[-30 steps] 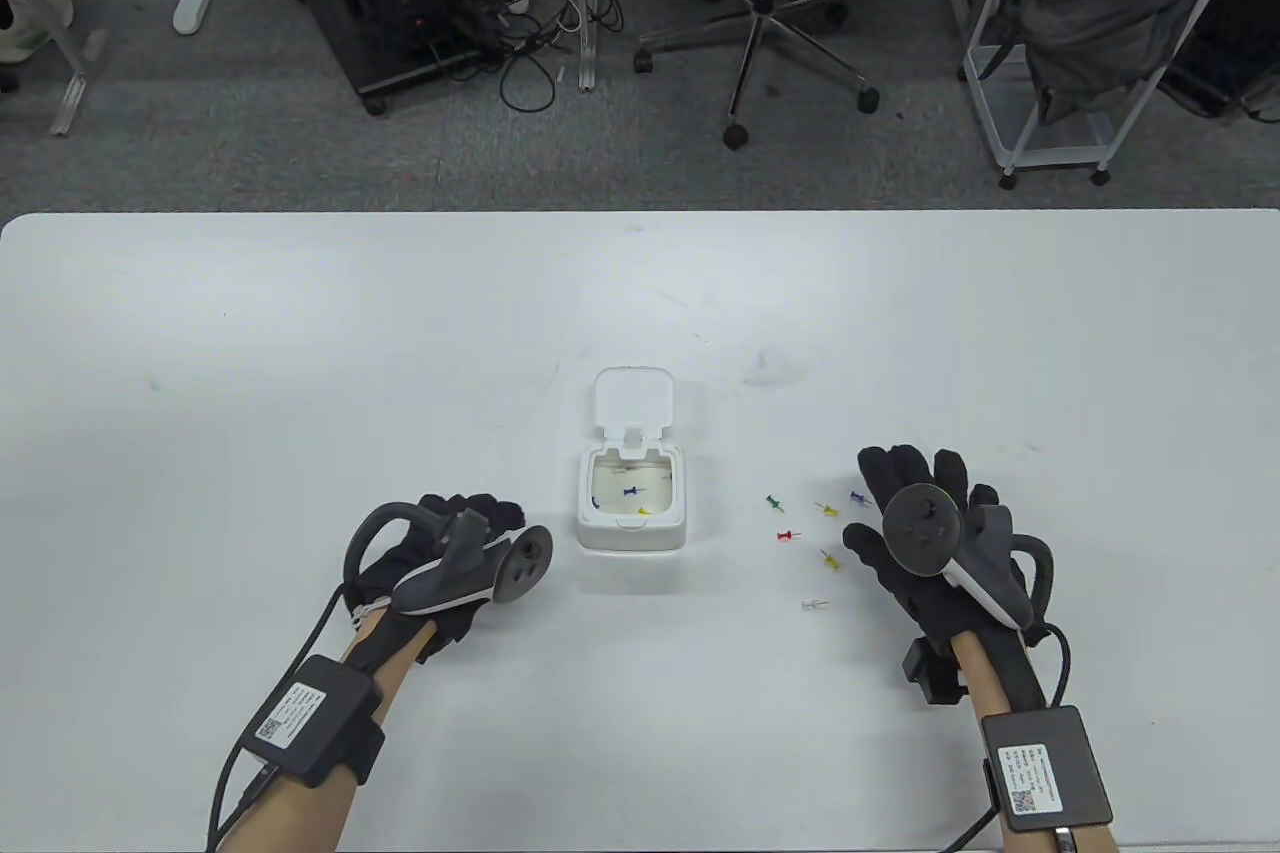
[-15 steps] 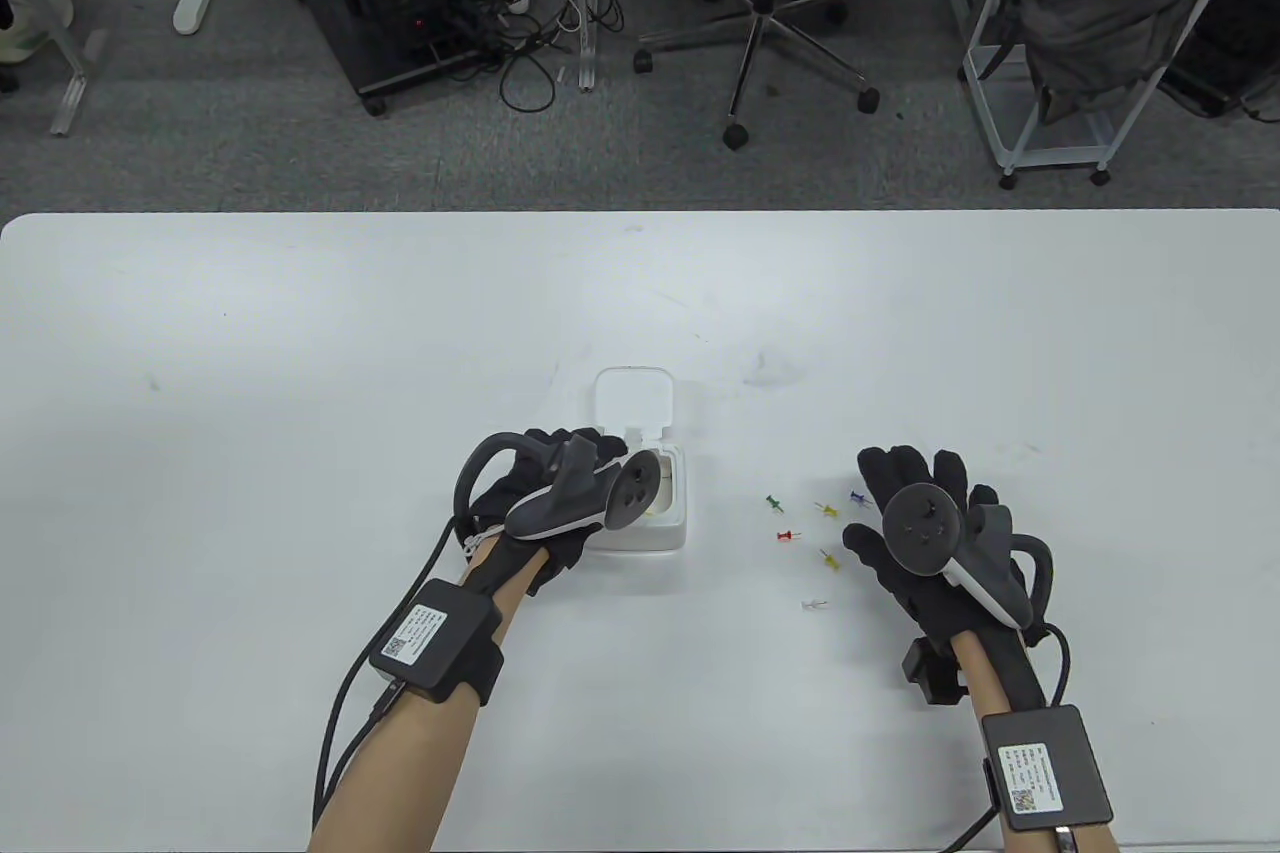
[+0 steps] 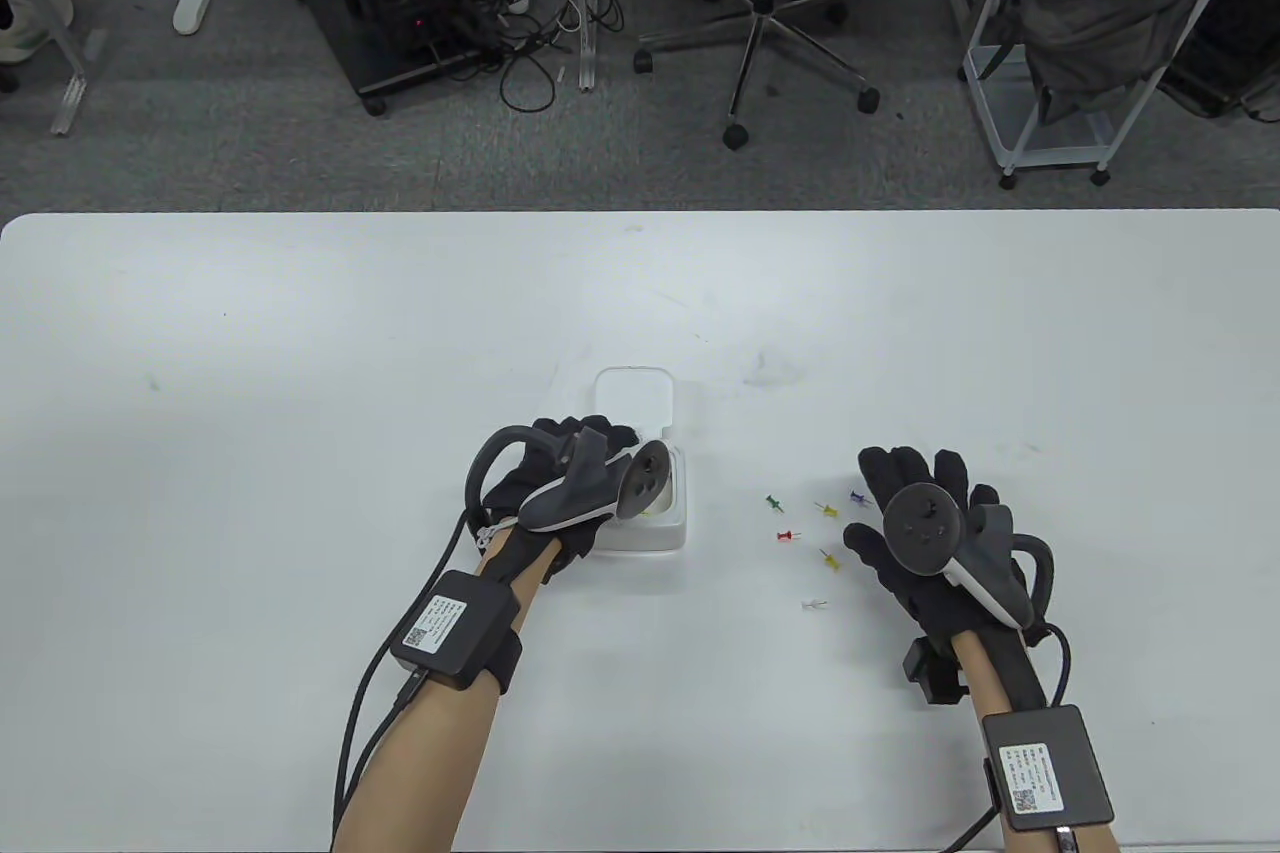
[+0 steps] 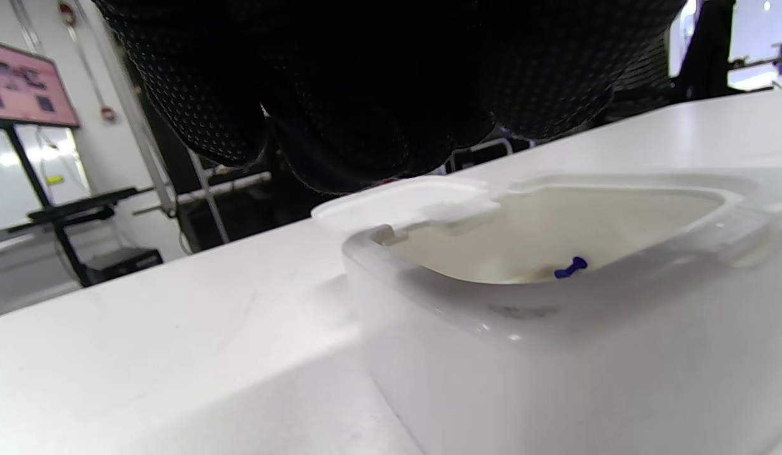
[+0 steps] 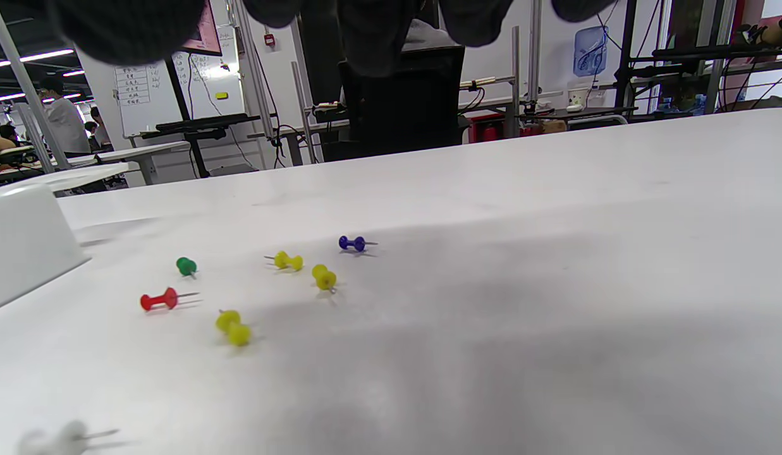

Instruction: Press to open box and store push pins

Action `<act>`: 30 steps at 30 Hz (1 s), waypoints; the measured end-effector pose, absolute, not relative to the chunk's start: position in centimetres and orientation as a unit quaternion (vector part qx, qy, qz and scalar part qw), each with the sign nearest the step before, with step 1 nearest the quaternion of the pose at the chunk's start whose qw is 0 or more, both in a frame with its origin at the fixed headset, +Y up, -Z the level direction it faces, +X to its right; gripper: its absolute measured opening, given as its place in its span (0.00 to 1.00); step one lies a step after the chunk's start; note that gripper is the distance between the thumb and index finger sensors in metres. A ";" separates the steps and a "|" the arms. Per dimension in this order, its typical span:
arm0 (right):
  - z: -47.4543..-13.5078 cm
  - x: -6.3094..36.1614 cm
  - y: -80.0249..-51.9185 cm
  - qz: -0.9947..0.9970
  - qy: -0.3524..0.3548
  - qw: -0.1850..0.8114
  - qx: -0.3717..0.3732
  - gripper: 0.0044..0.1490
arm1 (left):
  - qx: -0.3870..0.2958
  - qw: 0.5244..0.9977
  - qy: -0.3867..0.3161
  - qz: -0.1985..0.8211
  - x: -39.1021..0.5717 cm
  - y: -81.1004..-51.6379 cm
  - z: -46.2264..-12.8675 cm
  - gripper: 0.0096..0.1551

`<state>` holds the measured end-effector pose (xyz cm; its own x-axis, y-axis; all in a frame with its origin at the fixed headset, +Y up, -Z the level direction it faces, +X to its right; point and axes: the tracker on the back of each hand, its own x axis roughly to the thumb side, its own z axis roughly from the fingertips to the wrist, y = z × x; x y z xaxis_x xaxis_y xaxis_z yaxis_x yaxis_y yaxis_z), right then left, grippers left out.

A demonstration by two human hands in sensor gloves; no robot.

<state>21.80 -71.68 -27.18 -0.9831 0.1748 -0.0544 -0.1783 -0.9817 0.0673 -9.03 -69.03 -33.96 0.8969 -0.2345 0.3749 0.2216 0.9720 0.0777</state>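
Left hand (image 3: 560,503) over open box (image 3: 668,533) left rim, pins (image 3: 828,510) beside

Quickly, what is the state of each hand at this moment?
Left hand: over the open box; whether it holds anything cannot be told.
Right hand: open, fingers spread flat on the table, holding nothing.

One white box (image 3: 650,533) (lid open). Loose push pins on the tabletop (image 3: 250,373) number seven: three yellow (image 5: 288,260), one green (image 5: 186,266), one red (image 5: 158,299), one blue (image 5: 353,242), one white (image 5: 65,436).
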 end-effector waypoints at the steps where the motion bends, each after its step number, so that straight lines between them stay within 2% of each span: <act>1: -27.2 21.8 -71.7 0.995 0.036 0.090 -0.024 0.46 | 0.017 0.975 -0.191 -0.111 -9.4 -68.9 -33.8 0.28; 18: -27.2 21.8 -71.7 0.995 0.037 0.087 -0.028 0.46 | 0.034 0.990 -0.108 -0.082 -20.8 -69.3 -30.8 0.30; 25: -27.2 21.7 -71.8 0.995 0.041 0.083 -0.024 0.46 | 0.044 0.994 -0.086 -0.044 -22.2 -70.1 -29.2 0.30; 30: -27.3 21.9 -71.8 0.995 0.040 0.092 -0.029 0.46 | 0.048 0.994 -0.082 -0.055 -22.5 -71.0 -28.8 0.30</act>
